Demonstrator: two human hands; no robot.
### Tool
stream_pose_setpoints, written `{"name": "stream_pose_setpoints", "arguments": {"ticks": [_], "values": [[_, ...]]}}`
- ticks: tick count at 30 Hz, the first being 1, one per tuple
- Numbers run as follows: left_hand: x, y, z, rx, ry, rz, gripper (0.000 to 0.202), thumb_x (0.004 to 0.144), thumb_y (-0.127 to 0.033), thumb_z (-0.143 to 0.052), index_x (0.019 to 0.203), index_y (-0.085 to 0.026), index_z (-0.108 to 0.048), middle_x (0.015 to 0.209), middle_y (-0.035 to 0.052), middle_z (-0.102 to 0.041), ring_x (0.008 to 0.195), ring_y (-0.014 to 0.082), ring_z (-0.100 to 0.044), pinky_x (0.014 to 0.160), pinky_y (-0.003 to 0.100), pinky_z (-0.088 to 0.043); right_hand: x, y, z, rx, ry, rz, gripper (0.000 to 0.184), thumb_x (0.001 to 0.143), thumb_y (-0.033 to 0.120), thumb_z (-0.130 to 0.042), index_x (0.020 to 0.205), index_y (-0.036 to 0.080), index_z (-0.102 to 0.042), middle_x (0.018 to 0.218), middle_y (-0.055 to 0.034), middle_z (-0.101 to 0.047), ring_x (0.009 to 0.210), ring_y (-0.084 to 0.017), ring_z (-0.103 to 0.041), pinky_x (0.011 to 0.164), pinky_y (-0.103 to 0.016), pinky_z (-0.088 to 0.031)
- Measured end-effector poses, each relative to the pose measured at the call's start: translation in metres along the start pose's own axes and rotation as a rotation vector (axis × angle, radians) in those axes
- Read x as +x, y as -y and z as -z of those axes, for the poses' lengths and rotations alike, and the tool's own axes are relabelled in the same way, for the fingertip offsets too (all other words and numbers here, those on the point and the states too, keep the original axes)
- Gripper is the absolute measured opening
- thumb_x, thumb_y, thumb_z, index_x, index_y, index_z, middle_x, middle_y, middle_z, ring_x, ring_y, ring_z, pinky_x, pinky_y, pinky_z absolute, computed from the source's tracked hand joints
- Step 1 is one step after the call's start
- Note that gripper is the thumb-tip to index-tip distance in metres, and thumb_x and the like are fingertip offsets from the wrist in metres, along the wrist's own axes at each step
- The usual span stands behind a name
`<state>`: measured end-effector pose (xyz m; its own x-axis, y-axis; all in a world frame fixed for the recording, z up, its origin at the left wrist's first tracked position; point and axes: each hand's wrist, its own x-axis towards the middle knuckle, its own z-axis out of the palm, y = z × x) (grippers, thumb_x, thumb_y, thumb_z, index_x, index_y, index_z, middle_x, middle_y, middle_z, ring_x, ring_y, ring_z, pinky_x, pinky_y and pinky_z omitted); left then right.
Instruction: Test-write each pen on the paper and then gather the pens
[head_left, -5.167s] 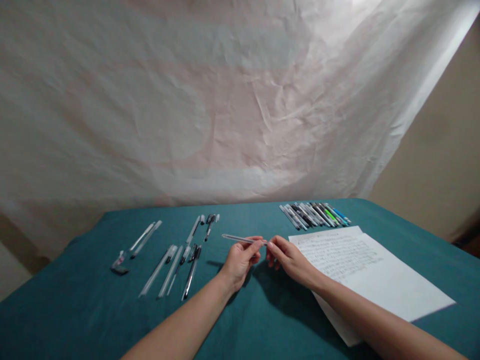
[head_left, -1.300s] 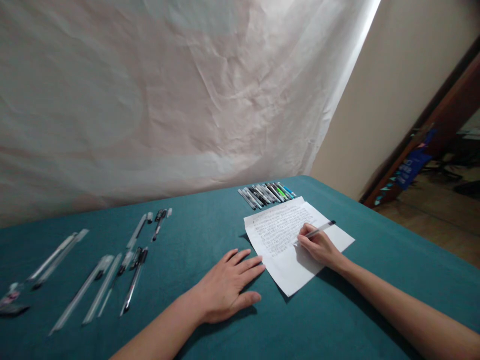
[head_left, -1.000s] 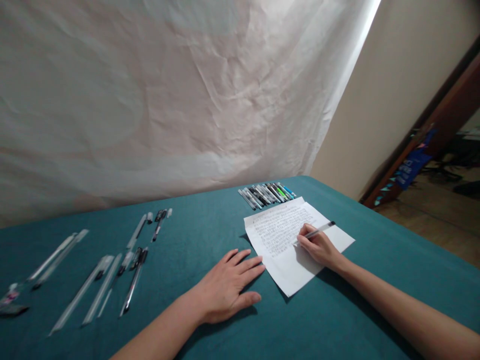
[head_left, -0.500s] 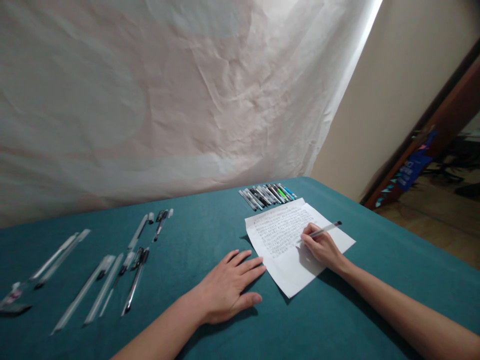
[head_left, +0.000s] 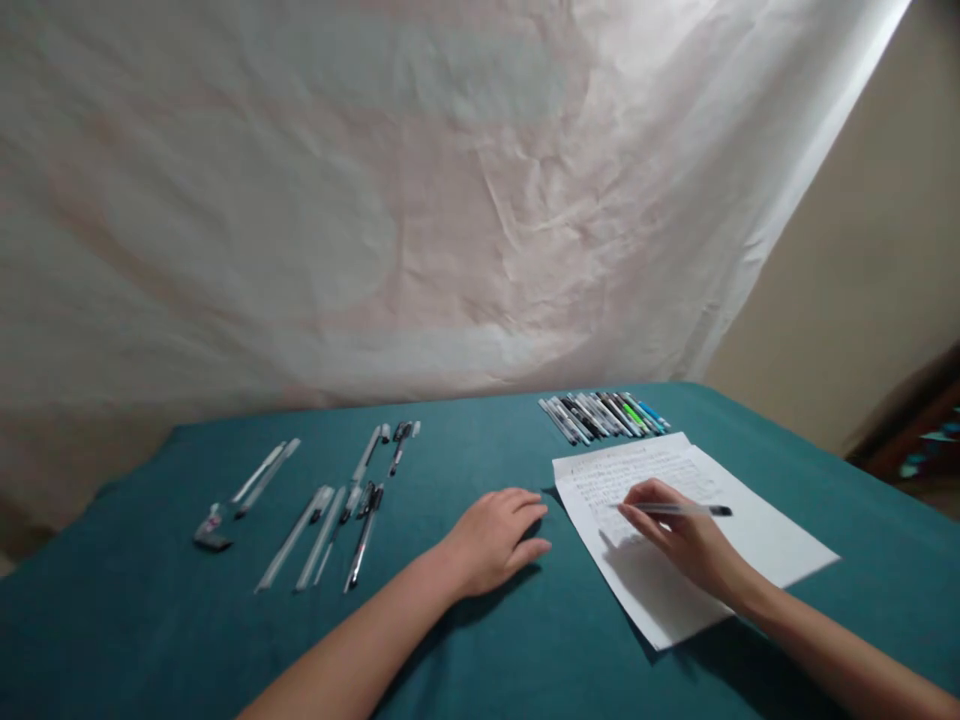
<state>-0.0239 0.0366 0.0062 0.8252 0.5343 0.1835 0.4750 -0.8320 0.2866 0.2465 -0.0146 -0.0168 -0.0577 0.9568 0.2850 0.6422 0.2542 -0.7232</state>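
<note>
My right hand pinches a slim pen that lies almost level over a white sheet of paper covered with handwriting in its upper part. The pen's tip points left. My left hand rests palm down on the teal tablecloth just left of the sheet, its fingers loosely curled and holding nothing.
A row of several assembled pens, some green and blue, lies at the back beyond the paper. To the left lie several clear pen barrels, refills and caps and a small dark packet. A creased white cloth hangs behind the table.
The camera has swung left. My right hand has lifted the pen from its writing slant to nearly level. My left hand's fingers have drawn in from flat to loosely curled.
</note>
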Motion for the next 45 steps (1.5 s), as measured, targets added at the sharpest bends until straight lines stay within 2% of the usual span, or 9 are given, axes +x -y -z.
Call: {"name": "stream_pose_setpoints", "arguments": {"ticks": [3, 7, 11, 15, 19, 26, 33, 39, 45], "values": [[-0.001, 0.034, 0.011, 0.073, -0.095, 0.219, 0.035, 0.086, -0.036, -0.034, 0.113, -0.021, -0.051, 0.114, 0.0058, -0.054, 0.103, 0.0177, -0.05, 0.089, 0.03, -0.037, 0.013, 0.024, -0.017, 0.02, 0.092, 0.052, 0.018, 0.081, 0.038, -0.049, 0.083, 0.022, -0.056, 0.072, -0.0025, -0.06, 0.063, -0.016, -0.054, 0.056, -0.026, -0.042], [-0.002, 0.09, 0.032, 0.276, -0.15, 0.581, 0.029, 0.086, -0.026, -0.037, 0.106, -0.02, -0.056, 0.105, 0.0062, -0.058, 0.097, 0.0167, -0.053, 0.085, 0.026, -0.038, 0.03, 0.061, -0.039, 0.107, 0.227, 0.084, 0.022, 0.081, 0.039, -0.048, 0.093, 0.023, -0.058, 0.081, -0.0031, -0.063, 0.072, -0.017, -0.057, 0.064, -0.027, -0.044], [0.0, 0.132, 0.047, 0.37, -0.156, 0.735, 0.028, 0.084, -0.018, -0.038, 0.097, -0.012, -0.061, 0.098, 0.0138, -0.061, 0.094, 0.0215, -0.055, 0.081, 0.031, -0.04, 0.039, 0.089, -0.066, 0.162, 0.321, 0.138, 0.03, 0.082, 0.041, -0.046, 0.106, 0.024, -0.055, 0.099, -0.005, -0.062, 0.088, -0.02, -0.057, 0.075, -0.03, -0.043], [0.006, 0.151, 0.045, 0.441, -0.144, 0.79, 0.028, 0.082, -0.013, -0.037, 0.087, -0.01, -0.064, 0.094, 0.0163, -0.061, 0.092, 0.0224, -0.056, 0.079, 0.032, -0.04, 0.037, 0.1, -0.092, 0.126, 0.347, 0.241, 0.034, 0.084, 0.04, -0.042, 0.111, 0.024, -0.053, 0.101, -0.0061, -0.062, 0.09, -0.02, -0.056, 0.078, -0.03, -0.041], [0.014, 0.162, 0.037, 0.492, -0.132, 0.788, 0.027, 0.082, -0.014, -0.038, 0.086, -0.009, -0.064, 0.093, 0.0171, -0.06, 0.092, 0.023, -0.056, 0.079, 0.033, -0.041, 0.03, 0.097, -0.103, 0.093, 0.344, 0.312, 0.03, 0.085, 0.036, -0.039, 0.109, 0.022, -0.051, 0.096, -0.0046, -0.061, 0.084, -0.017, -0.056, 0.073, -0.027, -0.041], [0.025, 0.172, 0.033, 0.514, -0.133, 0.783, 0.025, 0.081, -0.021, -0.042, 0.087, -0.01, -0.063, 0.092, 0.0175, -0.059, 0.091, 0.0262, -0.057, 0.077, 0.036, -0.043, 0.026, 0.093, -0.097, 0.082, 0.324, 0.375, 0.026, 0.087, 0.031, -0.038, 0.108, 0.02, -0.048, 0.091, -0.0033, -0.058, 0.079, -0.013, -0.054, 0.071, -0.024, -0.039], [0.04, 0.17, 0.037, 0.435, -0.2, 0.89, 0.025, 0.08, -0.014, -0.04, 0.092, -0.009, -0.061, 0.095, 0.0205, -0.059, 0.091, 0.0276, -0.057, 0.075, 0.037, -0.044, 0.027, 0.091, -0.096, 0.065, 0.311, 0.4, 0.026, 0.086, 0.03, -0.038, 0.108, 0.021, -0.048, 0.093, -0.0033, -0.058, 0.081, -0.013, -0.054, 0.071, -0.023, -0.039], [0.042, 0.162, 0.039, 0.203, -0.282, 0.947, 0.024, 0.076, -0.004, -0.04, 0.087, -0.006, -0.061, 0.093, 0.024, -0.059, 0.093, 0.0294, -0.057, 0.078, 0.041, -0.041, 0.026, 0.091, -0.095, 0.074, 0.291, 0.401, 0.024, 0.086, 0.029, -0.039, 0.107, 0.021, -0.048, 0.093, -0.0029, -0.058, 0.081, -0.013, -0.054, 0.072, -0.023, -0.039], [0.036, 0.132, 0.031, -0.237, -0.385, 0.805, 0.021, 0.072, -0.006, -0.051, 0.089, -0.013, -0.063, 0.093, 0.0124, -0.061, 0.093, 0.0217, -0.054, 0.085, 0.034, -0.038, 0.028, 0.087, -0.098, 0.109, 0.177, 0.368, 0.022, 0.086, 0.027, -0.039, 0.105, 0.021, -0.048, 0.087, -0.0015, -0.055, 0.074, -0.012, -0.052, 0.068, -0.024, -0.039]]}}
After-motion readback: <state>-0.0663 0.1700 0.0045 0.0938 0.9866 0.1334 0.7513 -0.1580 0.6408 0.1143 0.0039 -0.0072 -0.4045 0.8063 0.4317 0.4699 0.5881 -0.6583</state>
